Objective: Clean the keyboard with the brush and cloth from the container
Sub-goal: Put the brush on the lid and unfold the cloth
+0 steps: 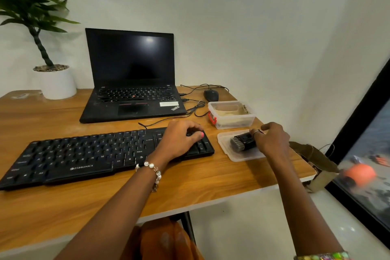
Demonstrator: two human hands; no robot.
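Head view: the left hand point(182, 139) rests with curled fingers on the right end of the black Zebronics keyboard point(101, 155), probably steadying it on the table point(105, 202). The right hand point(272, 140) reaches over the container lid point(226, 148) and grips the black brush point(242, 142) lying there, bristles leftward. Behind, the open plastic container point(232, 114) appears to hold the cloth point(226, 112).

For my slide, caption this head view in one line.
Left hand rests on the keyboard while the right hand grips the brush over the lid, near the open container.
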